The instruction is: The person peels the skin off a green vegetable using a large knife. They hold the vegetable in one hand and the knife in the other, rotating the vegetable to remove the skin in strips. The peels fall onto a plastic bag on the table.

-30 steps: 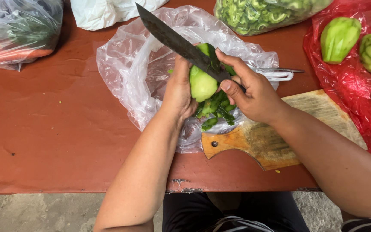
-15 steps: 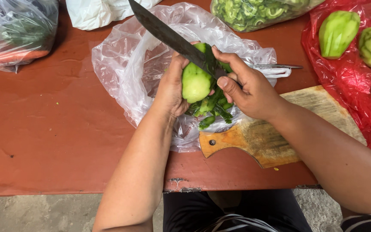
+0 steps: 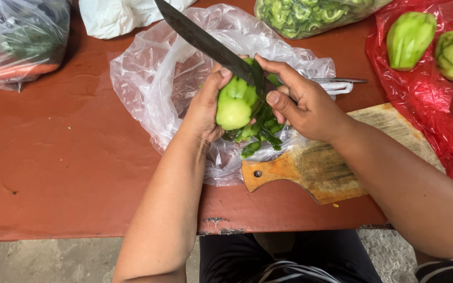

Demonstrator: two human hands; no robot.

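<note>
Two bare hands work close together over a clear plastic bag (image 3: 148,84) on a red-brown table (image 3: 53,173). The left hand (image 3: 205,107) is wrapped around a light green fruit (image 3: 234,105) and holds it up off the table. The right hand (image 3: 305,102) is closed on the handle of a long dark knife (image 3: 205,44). The blade touches the top of the fruit, and it points up and away past the left hand. The right thumb rests just beside the fruit.

Right under both hands lies a small pile of dark green peels (image 3: 260,133) on the clear bag. A wooden cutting board (image 3: 321,167) lies under the right wrist. Past the right hand, far to that side, is a red plastic bag (image 3: 446,110) with two more peeled green fruits (image 3: 410,31) on it. Above the hands sits a bag of cut green pieces (image 3: 300,15). Far out past the left hand is a bag of vegetables (image 3: 17,47), and a white bag (image 3: 116,18) lies near it
</note>
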